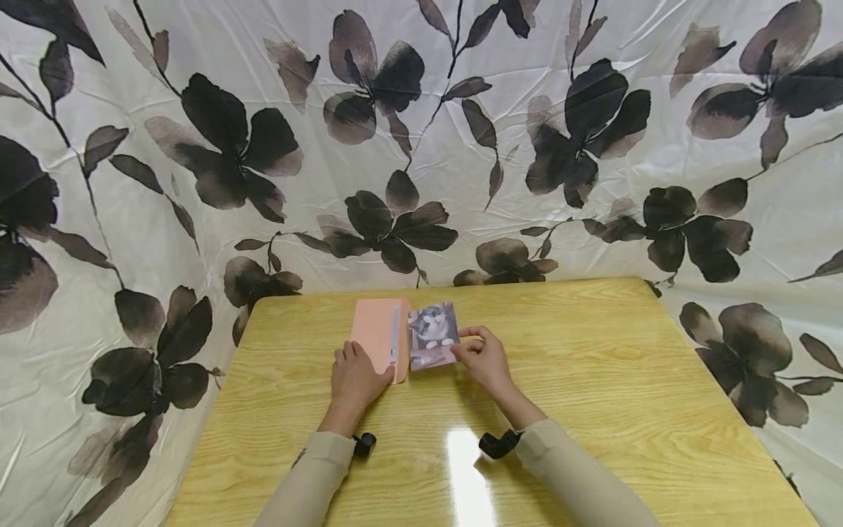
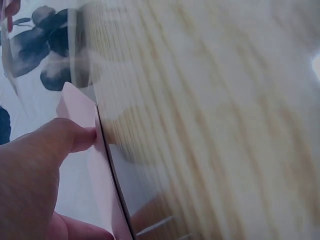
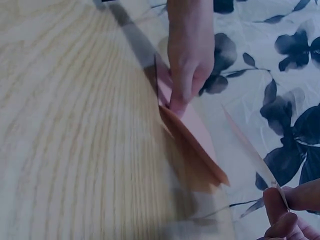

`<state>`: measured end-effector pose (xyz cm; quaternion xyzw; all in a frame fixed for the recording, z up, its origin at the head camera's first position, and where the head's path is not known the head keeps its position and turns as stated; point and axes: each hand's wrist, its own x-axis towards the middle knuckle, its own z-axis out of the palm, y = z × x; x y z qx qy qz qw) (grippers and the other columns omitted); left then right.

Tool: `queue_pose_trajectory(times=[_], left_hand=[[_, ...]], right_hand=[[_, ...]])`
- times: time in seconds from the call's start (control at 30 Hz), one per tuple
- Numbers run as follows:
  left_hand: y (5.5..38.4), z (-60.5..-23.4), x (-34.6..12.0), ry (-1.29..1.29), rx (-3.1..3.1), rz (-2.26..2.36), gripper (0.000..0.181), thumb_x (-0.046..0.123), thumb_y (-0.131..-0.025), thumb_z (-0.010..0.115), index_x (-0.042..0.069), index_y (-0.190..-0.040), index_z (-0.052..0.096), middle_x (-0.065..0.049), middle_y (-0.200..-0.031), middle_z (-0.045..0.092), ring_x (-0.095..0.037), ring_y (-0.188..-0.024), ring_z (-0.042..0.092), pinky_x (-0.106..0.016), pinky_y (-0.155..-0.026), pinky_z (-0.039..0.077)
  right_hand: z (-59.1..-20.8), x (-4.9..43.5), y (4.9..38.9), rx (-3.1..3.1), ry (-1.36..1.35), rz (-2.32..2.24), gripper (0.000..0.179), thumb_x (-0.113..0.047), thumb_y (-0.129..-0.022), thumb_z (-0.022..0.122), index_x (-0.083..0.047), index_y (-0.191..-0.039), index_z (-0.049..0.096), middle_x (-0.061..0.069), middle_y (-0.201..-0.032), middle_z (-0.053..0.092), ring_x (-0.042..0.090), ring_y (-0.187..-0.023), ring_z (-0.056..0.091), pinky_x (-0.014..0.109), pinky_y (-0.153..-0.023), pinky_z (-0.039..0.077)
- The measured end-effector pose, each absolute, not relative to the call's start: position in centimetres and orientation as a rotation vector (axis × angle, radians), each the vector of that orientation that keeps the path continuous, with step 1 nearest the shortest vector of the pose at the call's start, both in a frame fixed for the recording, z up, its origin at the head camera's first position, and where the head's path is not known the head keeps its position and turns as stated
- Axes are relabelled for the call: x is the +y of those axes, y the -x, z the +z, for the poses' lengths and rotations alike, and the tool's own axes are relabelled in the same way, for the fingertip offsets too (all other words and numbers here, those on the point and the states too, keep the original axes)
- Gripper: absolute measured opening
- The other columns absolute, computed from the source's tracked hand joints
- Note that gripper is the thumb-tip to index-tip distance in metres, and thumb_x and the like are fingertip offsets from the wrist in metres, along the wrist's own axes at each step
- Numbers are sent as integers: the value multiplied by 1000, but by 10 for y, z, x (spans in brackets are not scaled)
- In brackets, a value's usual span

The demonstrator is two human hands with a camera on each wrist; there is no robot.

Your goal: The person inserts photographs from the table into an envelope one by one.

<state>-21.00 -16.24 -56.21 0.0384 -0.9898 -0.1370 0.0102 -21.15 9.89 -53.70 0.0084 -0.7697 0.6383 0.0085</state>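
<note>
A pink envelope (image 1: 375, 322) lies on the table with its flap to the right. A narrow pale bluish strip (image 1: 395, 329) shows along its opening; I cannot tell what it is. My left hand (image 1: 356, 377) presses on the envelope's lower part, thumb near the opening edge, as the left wrist view also shows. Just right of the flap, a card with a cat picture (image 1: 431, 333) is held up, tilted. My right hand (image 1: 484, 359) pinches its right edge between thumb and fingers. The right wrist view shows this card (image 3: 250, 147) edge-on, apart from the envelope.
The wooden table (image 1: 593, 380) carries a bright light reflection near the front. White cloth with dark flowers (image 1: 375, 80) hangs behind and at both sides of it. A black wrist camera (image 1: 498, 444) sits at my right wrist, another (image 1: 364, 444) at my left.
</note>
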Motion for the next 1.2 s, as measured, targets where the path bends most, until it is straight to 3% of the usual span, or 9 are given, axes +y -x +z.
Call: queue_pose_trajectory(times=[0.13, 0.37, 0.47, 0.7, 1.2], left_hand=[[211, -562, -160, -122, -3081, -434, 97, 51, -93, 73, -23, -146, 41, -33, -131, 50, -46, -118, 49, -54, -101, 49], [214, -561, -156, -101, -3075, -387, 96, 50, -92, 73, -25, -145, 43, -33, -130, 52, -46, -118, 50, -52, -100, 50], [214, -561, -155, -113, -3074, -387, 97, 50, -92, 73, -24, -146, 43, -33, -132, 52, -46, -119, 50, -51, -101, 50], [214, -563, -155, -107, -3055, -375, 97, 50, -92, 70, -25, -147, 42, -34, -136, 52, -46, -120, 50, -51, -102, 50], [214, -564, -156, -94, -3040, -385, 97, 49, -92, 69, -27, -146, 41, -35, -139, 51, -46, -121, 50, -52, -102, 50]], right_hand=[[-541, 92, 218, -2379, -26, 1990, 28, -2, -97, 76, 3, -123, 67, 22, -81, 74, 34, -69, 68, 25, -55, 41], [-545, 80, 228, -2396, 41, 1965, 27, -5, -99, 76, 2, -122, 65, 18, -79, 74, 53, -79, 66, 25, -52, 41], [-548, 76, 232, -2397, 53, 1961, 26, -5, -98, 76, 2, -121, 66, 16, -77, 74, 48, -75, 68, 25, -53, 42], [-554, 67, 241, -2425, 53, 1917, 27, -6, -97, 77, 1, -120, 66, 8, -73, 72, 11, -57, 56, 24, -51, 40], [-553, 49, 250, -2432, 62, 1844, 25, -3, -95, 76, 2, -117, 66, 11, -74, 72, 9, -59, 55, 23, -54, 42]])
